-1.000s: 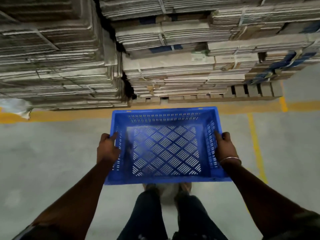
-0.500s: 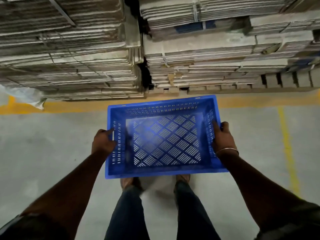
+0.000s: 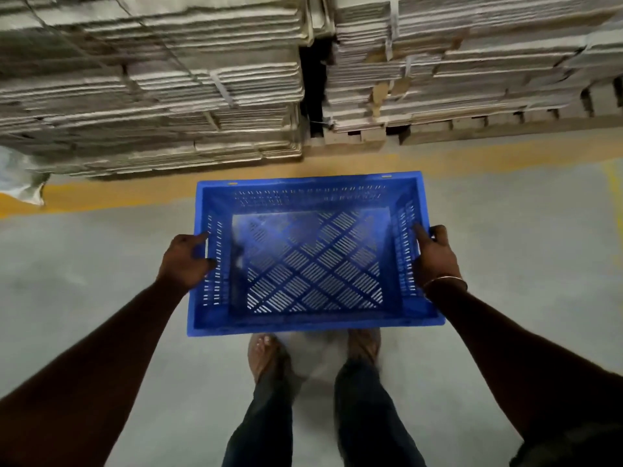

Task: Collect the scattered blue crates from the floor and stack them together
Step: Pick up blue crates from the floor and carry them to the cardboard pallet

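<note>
Blue crate (image 3: pixel 312 257) carried empty above the floor (image 3: pixel 505 264), left hand (image 3: pixel 185 261) and right hand (image 3: pixel 436 259) clamped on its side walls; risk: grip slipping, crate tilting and dropping onto bare feet.

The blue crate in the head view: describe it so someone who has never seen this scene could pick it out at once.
Below the stacks of flattened cardboard and the yellow floor line, find the grey concrete floor. Above it, the blue crate hangs between the left hand and right hand. It is the only blue, slotted, empty plastic thing in view.
</note>
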A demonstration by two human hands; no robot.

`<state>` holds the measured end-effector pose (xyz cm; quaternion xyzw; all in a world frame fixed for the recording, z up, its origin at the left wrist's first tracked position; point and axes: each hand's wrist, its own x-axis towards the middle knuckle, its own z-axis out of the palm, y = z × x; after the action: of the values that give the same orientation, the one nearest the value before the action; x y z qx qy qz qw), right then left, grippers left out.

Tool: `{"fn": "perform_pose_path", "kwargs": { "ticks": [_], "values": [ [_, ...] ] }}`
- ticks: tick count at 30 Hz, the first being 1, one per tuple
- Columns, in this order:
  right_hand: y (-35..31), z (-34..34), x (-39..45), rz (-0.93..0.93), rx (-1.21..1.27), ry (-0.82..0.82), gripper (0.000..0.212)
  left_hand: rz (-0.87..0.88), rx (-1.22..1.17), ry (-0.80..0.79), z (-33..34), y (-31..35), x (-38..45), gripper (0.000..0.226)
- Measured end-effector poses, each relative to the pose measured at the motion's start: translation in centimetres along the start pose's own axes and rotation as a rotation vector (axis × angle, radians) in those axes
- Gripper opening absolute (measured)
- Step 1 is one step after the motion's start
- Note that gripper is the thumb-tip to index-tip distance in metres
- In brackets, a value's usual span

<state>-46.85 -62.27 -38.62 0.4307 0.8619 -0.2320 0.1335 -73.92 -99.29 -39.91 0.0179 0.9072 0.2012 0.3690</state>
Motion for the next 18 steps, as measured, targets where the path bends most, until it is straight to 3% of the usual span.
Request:
{"fn": "perform_pose_path", "kwargs": {
  "ticks": [13,18],
  "values": [
    [0.9,14.9,14.5,-0.123,-0.081,0.011,0.071,-0.031,-0.229,0.134,8.5,-3.2,14.9,0.059],
    [0.5,16.9,16.2,-0.114,-0.088,-0.017,0.07,-0.052,-0.329,0.041,9.0,-3.9,17.3,0.049]
  ]
}}
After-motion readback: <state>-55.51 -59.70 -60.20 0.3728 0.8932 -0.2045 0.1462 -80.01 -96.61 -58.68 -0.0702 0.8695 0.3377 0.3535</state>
